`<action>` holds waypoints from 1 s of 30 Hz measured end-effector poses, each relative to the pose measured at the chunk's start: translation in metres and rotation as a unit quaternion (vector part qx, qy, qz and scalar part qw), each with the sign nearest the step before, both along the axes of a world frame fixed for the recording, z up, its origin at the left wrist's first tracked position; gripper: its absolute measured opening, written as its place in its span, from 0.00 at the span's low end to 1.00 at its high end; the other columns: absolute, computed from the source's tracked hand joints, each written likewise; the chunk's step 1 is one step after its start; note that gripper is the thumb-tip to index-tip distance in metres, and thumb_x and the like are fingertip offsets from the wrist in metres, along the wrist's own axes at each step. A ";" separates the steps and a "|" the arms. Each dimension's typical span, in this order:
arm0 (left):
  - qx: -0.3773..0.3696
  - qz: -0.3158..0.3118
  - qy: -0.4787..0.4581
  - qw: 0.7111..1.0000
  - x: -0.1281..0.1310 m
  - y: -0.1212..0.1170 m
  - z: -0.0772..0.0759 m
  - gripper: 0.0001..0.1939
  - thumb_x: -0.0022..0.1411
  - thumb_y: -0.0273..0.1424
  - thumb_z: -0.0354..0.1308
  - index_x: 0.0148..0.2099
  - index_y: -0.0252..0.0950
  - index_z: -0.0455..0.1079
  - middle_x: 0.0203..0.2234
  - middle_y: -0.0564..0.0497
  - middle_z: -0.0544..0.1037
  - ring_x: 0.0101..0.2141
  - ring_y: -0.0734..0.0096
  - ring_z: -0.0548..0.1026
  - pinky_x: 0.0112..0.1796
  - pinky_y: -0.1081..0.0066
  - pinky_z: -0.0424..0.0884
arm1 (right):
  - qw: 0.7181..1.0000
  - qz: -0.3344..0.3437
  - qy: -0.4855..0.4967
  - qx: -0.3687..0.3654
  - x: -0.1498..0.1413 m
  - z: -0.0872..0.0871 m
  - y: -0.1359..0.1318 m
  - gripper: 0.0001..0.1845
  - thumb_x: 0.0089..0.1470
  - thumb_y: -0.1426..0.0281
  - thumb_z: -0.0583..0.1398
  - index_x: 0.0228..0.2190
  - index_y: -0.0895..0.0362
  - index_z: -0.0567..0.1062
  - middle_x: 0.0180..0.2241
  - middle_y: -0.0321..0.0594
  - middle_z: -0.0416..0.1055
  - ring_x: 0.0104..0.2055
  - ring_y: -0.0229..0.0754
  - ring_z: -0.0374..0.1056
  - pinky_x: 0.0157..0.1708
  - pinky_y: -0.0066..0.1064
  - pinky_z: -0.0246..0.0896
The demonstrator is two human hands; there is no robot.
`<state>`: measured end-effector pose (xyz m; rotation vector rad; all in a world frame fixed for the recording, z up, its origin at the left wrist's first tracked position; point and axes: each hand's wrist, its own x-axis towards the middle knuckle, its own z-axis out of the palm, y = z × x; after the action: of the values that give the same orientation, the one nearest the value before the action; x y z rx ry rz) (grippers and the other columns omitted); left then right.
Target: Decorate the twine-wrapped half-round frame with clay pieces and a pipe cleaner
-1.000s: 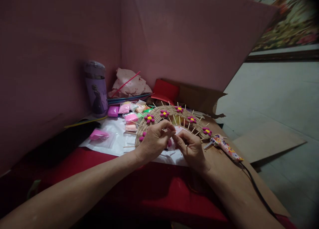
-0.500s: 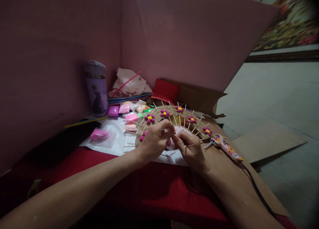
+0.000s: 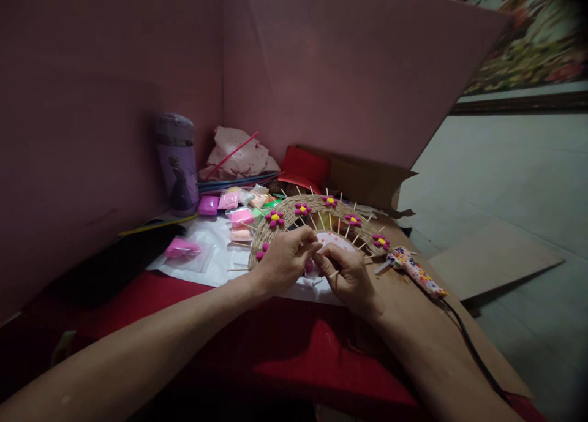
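My left hand [image 3: 285, 256] is closed in a pinch, its fingertips meeting those of my right hand [image 3: 350, 278]. What lies between the fingertips is too small to make out. From my right hand's curled fingers pokes the pale end of a thin wooden stick [image 3: 334, 275]. Just behind both hands is a twine-wrapped arch [image 3: 316, 209], with wooden sticks jutting from its inner and outer edges. Magenta clay flowers with yellow centres, such as this flower [image 3: 303, 209], sit along it. My hands hide its near part.
A patterned glue gun [image 3: 418, 274] with a black cord lies on cardboard [image 3: 463, 342] at right. Packets of coloured clay [image 3: 241, 218] rest on a white sheet [image 3: 211, 275] at left. Behind them stands a purple tumbler [image 3: 177, 165]. Red cloth [image 3: 275, 348] covers the front.
My right hand has shifted slightly left and down, and the stick end has moved with it. Both hands stay pinched together; the arch remains in place.
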<state>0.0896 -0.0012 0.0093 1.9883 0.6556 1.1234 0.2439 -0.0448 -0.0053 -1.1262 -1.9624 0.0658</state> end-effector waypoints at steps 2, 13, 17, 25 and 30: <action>0.003 -0.001 -0.007 1.000 0.000 0.000 -0.001 0.07 0.60 0.30 0.52 0.30 0.35 0.64 0.17 0.55 0.69 0.19 0.76 0.69 0.23 0.76 0.63 | 1.000 0.005 0.007 -0.003 0.000 0.000 0.000 0.13 0.59 0.68 0.54 0.22 0.55 0.67 0.19 0.33 0.64 0.22 0.35 0.59 0.25 0.28 0.53; 0.003 0.015 0.009 1.000 -0.001 0.000 0.001 0.07 0.61 0.32 0.53 0.31 0.36 0.63 0.18 0.54 0.71 0.20 0.75 0.70 0.22 0.75 0.62 | 0.999 0.020 0.026 -0.004 -0.001 0.000 0.000 0.14 0.59 0.68 0.55 0.22 0.55 0.68 0.19 0.33 0.63 0.22 0.35 0.58 0.25 0.28 0.53; 0.010 0.021 0.045 0.999 -0.002 0.000 0.004 0.11 0.61 0.33 0.52 0.27 0.35 0.62 0.16 0.55 0.69 0.18 0.76 0.67 0.21 0.76 0.60 | 0.999 0.025 0.031 -0.007 -0.001 0.001 -0.001 0.14 0.59 0.68 0.55 0.22 0.56 0.68 0.19 0.32 0.63 0.22 0.34 0.58 0.25 0.27 0.53; 0.005 0.006 0.036 0.999 -0.001 -0.001 0.002 0.10 0.63 0.34 0.50 0.30 0.34 0.63 0.19 0.54 0.72 0.21 0.75 0.70 0.24 0.75 0.64 | 0.999 0.029 0.036 0.006 -0.001 0.000 0.001 0.13 0.59 0.68 0.55 0.23 0.57 0.69 0.19 0.33 0.63 0.22 0.34 0.58 0.25 0.27 0.53; -0.003 -0.003 0.027 1.000 0.000 -0.001 0.001 0.10 0.63 0.33 0.50 0.30 0.34 0.63 0.19 0.54 0.72 0.21 0.75 0.71 0.24 0.75 0.65 | 0.999 0.025 0.033 0.007 -0.001 0.001 0.000 0.14 0.59 0.68 0.55 0.22 0.56 0.68 0.19 0.33 0.63 0.21 0.34 0.57 0.24 0.27 0.53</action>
<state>0.0893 -0.0021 0.0105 2.0207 0.6796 1.0652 0.2429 -0.0448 -0.0046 -1.0529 -1.9303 0.1150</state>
